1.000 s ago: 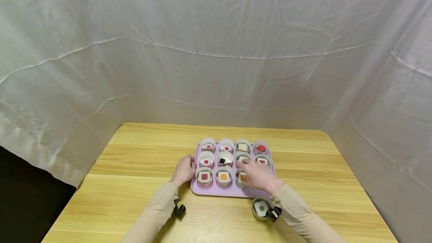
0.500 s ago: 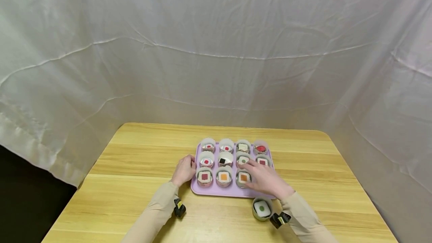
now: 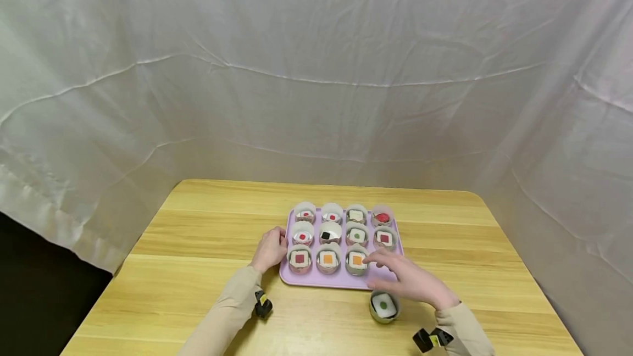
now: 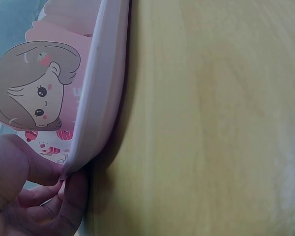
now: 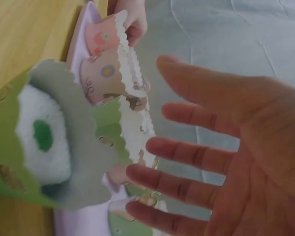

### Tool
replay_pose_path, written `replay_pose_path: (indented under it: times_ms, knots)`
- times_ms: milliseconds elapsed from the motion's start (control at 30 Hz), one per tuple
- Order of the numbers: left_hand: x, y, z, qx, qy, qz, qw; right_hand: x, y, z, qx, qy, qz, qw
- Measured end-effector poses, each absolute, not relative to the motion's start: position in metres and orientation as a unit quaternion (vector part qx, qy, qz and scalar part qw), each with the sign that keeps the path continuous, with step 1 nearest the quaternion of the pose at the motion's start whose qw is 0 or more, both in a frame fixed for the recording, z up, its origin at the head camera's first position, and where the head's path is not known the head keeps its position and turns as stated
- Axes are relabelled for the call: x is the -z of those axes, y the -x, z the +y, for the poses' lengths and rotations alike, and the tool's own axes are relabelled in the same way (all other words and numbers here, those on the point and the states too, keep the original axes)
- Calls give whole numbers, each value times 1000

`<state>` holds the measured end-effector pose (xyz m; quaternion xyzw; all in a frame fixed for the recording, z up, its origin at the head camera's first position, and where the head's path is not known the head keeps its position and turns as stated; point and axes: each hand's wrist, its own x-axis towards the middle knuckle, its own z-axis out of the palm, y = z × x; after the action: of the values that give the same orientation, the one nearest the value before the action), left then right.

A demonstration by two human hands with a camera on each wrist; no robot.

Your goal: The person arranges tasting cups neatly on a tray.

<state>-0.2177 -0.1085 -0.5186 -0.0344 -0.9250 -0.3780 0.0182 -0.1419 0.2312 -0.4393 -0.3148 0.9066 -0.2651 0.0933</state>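
Note:
My left hand (image 3: pixel 270 249) pinches the left rim of a lilac tray (image 3: pixel 341 281); in the left wrist view, thumb and fingers meet on that rim. Rows of paper baking cups stand on the tray, each with a small piece inside. My right hand (image 3: pixel 412 281) hovers over the tray's front right corner, fingers spread and nothing held. Close to its fingertips is a green cup (image 3: pixel 357 261) with a white piece topped by an orange square. Below the right hand, a green paper cup (image 3: pixel 384 307) holding a white piece with a green spot stands on the table.
The wooden table (image 3: pixel 198 218) extends around the tray on every side. Pale hanging cloth (image 3: pixel 326 98) encloses the back and sides. A pink cup with a cartoon girl (image 4: pixel 39 83) sits just inside the tray rim by my left hand.
My right hand has drawn back to the right and toward me from the cups, its fingers opening out and uncovering the cups beneath. The left hand and tray have stayed put.

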Motion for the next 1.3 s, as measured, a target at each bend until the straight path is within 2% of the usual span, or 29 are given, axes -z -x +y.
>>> replay_pose_path:
  times_ms: [733, 833, 1000, 1300]
  knots:
    - [518, 215, -110, 391, 52, -918, 32, 451, 122, 242, 281, 346, 885, 136]
    - [517, 215, -108, 386, 33, -922, 15, 453, 120, 242, 277, 357, 882, 134]
    - [517, 216, -108, 382, 31, -923, 16, 458, 119, 241, 270, 379, 876, 129]
    - [520, 215, -111, 395, 59, -916, 41, 465, 113, 238, 245, 378, 887, 104]
